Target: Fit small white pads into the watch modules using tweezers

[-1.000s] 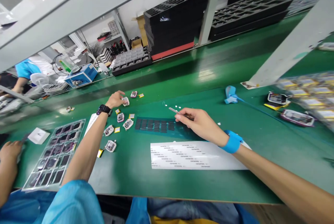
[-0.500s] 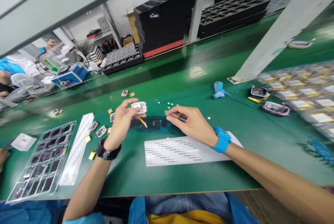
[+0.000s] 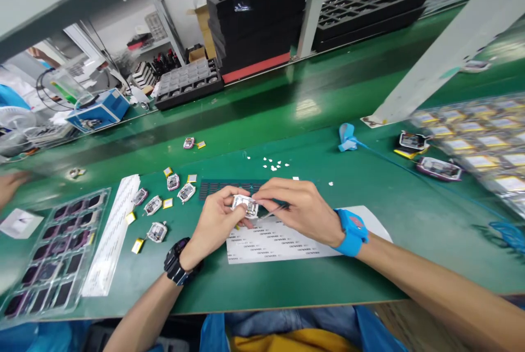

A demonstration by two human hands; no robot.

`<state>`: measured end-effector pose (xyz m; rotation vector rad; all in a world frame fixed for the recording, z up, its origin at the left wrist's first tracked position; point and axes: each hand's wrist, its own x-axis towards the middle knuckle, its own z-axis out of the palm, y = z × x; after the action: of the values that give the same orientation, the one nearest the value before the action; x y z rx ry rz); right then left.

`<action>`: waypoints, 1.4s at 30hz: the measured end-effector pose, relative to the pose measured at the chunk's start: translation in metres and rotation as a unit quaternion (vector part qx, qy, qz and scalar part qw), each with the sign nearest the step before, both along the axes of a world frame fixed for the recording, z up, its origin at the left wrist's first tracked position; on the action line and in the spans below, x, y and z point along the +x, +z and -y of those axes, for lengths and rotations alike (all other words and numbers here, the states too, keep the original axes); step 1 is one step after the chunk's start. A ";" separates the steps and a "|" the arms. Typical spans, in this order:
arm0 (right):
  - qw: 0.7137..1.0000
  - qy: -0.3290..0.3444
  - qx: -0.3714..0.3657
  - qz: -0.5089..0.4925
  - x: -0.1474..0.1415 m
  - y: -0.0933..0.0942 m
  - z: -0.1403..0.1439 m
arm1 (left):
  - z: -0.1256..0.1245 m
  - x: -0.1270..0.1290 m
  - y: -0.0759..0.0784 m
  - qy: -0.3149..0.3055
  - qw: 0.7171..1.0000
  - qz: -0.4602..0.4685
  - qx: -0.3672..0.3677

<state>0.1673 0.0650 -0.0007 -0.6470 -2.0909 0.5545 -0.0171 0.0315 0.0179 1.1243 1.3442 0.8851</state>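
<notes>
Between thumb and fingers, my left hand [image 3: 219, 215] grips a small white watch housing [image 3: 245, 206] with its open inside facing up. My right hand [image 3: 297, 207] is closed around metal tweezers [image 3: 273, 211], and its fingertips meet the housing's right edge. Both hands are above a white printed sheet [image 3: 279, 240]. Behind them lies a dark strip of small black pieces [image 3: 217, 188], partly covered by my hands. Several tiny white bits [image 3: 274, 166] are scattered beyond it. To the left rest more housings [image 3: 157, 232] with yellow-edged batteries [image 3: 137, 245] beside them.
A clear tray of dark screens [image 3: 61, 253] and a long white strip [image 3: 112, 232] lie left. At right are a tray of batteries [image 3: 484, 144], two housings [image 3: 438, 168] and a blue coiled cord [image 3: 506, 236]. A slanted post [image 3: 435, 57] rises behind. Another person's hand [image 3: 12, 185] is far left.
My hands have come together: the left brought the housing right and down, and the tweezers came to it. The view has shifted slightly. Another person's hand shows higher at the left edge.
</notes>
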 end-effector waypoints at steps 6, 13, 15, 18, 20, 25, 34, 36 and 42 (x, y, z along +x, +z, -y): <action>0.991 -0.007 0.090 0.100 0.007 -0.007 -0.004 | 0.001 -0.002 -0.003 0.010 1.000 -0.003 0.009; 0.997 0.020 0.028 0.066 0.005 -0.009 -0.006 | 0.001 0.002 -0.004 0.018 1.000 -0.005 -0.005; 0.997 0.008 -0.067 0.025 0.003 -0.005 -0.008 | 0.000 0.002 -0.005 0.020 1.000 0.006 -0.021; 0.986 -0.060 -0.156 0.011 0.006 -0.003 -0.018 | -0.002 0.002 -0.007 0.037 0.999 0.013 -0.035; 0.981 -0.114 -0.153 0.038 0.012 -0.006 -0.029 | -0.002 0.002 -0.008 0.044 0.998 0.014 -0.037; 0.977 -0.136 -0.096 0.134 0.026 -0.015 -0.051 | -0.003 0.003 -0.008 0.048 0.998 0.022 -0.038; 0.991 0.003 0.121 0.061 0.014 -0.006 -0.018 | 0.000 0.003 -0.003 0.025 0.998 0.038 -0.052; 0.986 -0.001 0.149 0.079 0.014 -0.007 -0.015 | 0.001 0.003 -0.003 0.014 0.998 0.042 -0.052; 0.976 -0.018 0.189 0.106 0.014 -0.004 -0.014 | 0.003 0.000 -0.007 -0.013 0.995 0.078 -0.067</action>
<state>0.1815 0.0786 -0.0047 -0.5359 -2.2954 0.0600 -0.0167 0.0288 0.0111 0.9474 1.2387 0.8333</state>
